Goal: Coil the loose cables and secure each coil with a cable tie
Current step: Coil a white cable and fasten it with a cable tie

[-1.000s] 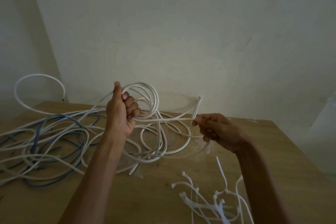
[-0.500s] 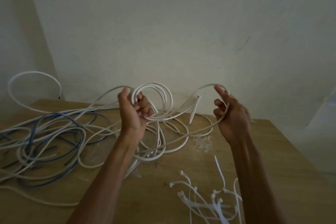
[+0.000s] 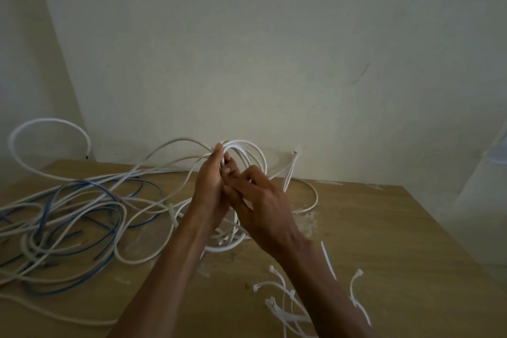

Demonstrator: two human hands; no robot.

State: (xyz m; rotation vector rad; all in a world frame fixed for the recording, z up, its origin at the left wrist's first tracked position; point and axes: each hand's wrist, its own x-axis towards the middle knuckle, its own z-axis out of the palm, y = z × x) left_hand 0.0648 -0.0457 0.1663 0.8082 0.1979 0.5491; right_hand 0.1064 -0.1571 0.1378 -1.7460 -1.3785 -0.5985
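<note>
Wooden table (image 3: 384,228): 2 hands, left hand (image 3: 210,189) and right hand (image 3: 260,203), both around 1 white cable coil (image 3: 247,151).

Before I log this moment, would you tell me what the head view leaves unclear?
- How many loops the white cable coil has: the left hand and right hand cover its middle.
- The tangled blue and white cables: cut off by the left edge.
- The loose white cable ties: cut off at the bottom edge and part hidden by the right forearm, so uncountable.
</note>
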